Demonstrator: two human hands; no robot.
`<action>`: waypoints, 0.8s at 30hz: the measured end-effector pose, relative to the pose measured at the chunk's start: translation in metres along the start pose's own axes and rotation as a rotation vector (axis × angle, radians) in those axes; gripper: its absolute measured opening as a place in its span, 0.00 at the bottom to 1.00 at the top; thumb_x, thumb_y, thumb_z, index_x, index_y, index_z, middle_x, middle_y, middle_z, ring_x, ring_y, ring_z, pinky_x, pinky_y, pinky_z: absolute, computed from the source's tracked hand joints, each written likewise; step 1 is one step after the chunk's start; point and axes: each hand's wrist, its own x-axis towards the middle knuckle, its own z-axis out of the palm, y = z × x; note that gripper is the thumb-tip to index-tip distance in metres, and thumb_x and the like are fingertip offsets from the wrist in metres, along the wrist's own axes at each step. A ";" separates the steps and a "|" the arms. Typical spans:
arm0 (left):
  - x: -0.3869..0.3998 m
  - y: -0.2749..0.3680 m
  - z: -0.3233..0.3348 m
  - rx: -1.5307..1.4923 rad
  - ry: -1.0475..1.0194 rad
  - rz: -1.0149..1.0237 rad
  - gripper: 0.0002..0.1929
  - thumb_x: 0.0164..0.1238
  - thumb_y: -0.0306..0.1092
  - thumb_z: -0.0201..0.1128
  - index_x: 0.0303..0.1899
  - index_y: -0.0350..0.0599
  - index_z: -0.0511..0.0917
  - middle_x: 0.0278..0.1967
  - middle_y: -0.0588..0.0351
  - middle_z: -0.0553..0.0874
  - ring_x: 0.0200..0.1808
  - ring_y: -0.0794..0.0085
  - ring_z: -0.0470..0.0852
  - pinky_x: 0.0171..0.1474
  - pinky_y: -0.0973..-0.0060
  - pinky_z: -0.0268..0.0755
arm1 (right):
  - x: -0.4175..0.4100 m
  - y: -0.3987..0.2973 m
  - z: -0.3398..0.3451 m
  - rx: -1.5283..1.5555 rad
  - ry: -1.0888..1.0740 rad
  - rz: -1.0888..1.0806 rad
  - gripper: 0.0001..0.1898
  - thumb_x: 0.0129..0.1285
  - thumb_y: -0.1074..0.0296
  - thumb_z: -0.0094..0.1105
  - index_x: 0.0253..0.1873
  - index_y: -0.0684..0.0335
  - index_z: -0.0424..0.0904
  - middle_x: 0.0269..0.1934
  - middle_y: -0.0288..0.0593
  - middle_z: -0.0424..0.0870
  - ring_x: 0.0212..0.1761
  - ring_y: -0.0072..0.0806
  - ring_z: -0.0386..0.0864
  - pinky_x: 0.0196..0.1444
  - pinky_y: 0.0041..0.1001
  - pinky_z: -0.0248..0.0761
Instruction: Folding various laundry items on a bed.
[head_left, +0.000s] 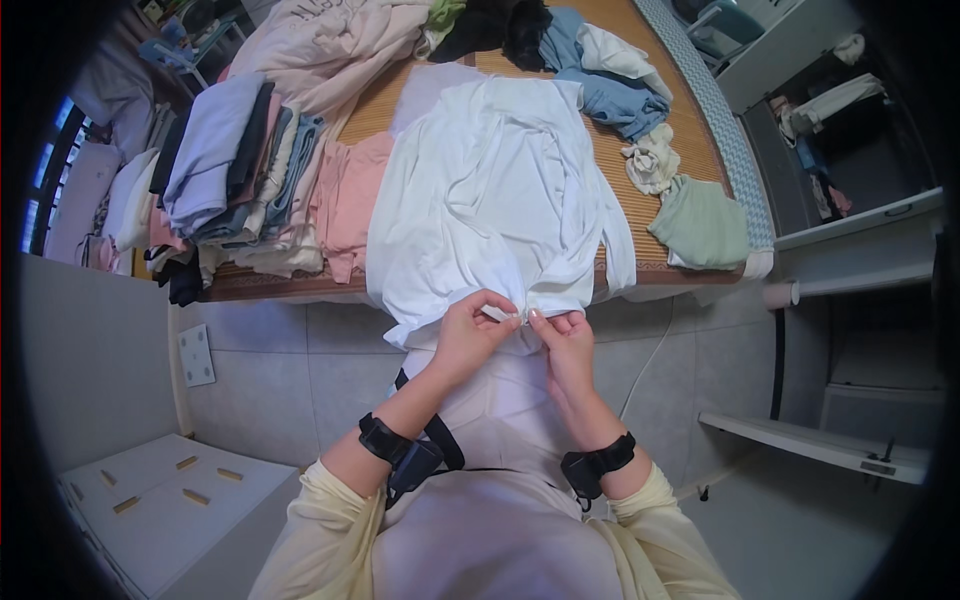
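Observation:
A white long-sleeved garment (480, 180) lies spread over the front of the bed, its lower edge hanging past the mat toward me. My left hand (474, 330) pinches that edge between thumb and fingers. Close beside it, my right hand (564, 337) grips the same edge, the two thumbs almost meeting. Whether a zip or button sits between the fingertips is too small to tell. Left of the white garment lies a pink garment (349, 202), partly covered by it. A pale lilac piece of cloth (427, 94) shows from under its far end.
Stacked folded clothes (217, 150) stand on the bed's left. A folded green garment (701, 225), a crumpled cream cloth (652, 159) and blue clothing (611, 94) lie right. Behind are a pale pink garment (322, 52) and black clothing (480, 30). An open wardrobe compartment (862, 142) is at right.

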 end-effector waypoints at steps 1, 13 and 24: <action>0.000 -0.001 0.000 0.004 -0.007 0.022 0.08 0.59 0.23 0.67 0.40 0.39 0.79 0.27 0.64 0.81 0.25 0.92 0.73 0.28 0.91 0.63 | 0.001 0.001 0.000 0.000 -0.001 -0.001 0.16 0.59 0.79 0.65 0.51 0.69 0.72 0.43 0.45 0.83 0.40 0.23 0.82 0.44 0.19 0.73; 0.000 -0.011 -0.010 -0.208 0.090 -0.143 0.12 0.57 0.22 0.68 0.43 0.38 0.77 0.27 0.59 0.83 0.31 0.81 0.81 0.36 0.85 0.72 | -0.013 -0.026 0.002 -1.448 -0.249 -0.912 0.13 0.52 0.69 0.68 0.42 0.63 0.78 0.37 0.39 0.81 0.37 0.29 0.79 0.36 0.28 0.71; -0.008 0.001 -0.022 0.027 -0.045 -0.200 0.13 0.54 0.22 0.69 0.40 0.42 0.75 0.24 0.65 0.78 0.25 0.88 0.72 0.28 0.86 0.63 | 0.015 -0.038 0.011 -1.531 -0.649 -0.916 0.05 0.50 0.68 0.59 0.31 0.60 0.75 0.30 0.41 0.75 0.36 0.33 0.75 0.39 0.32 0.68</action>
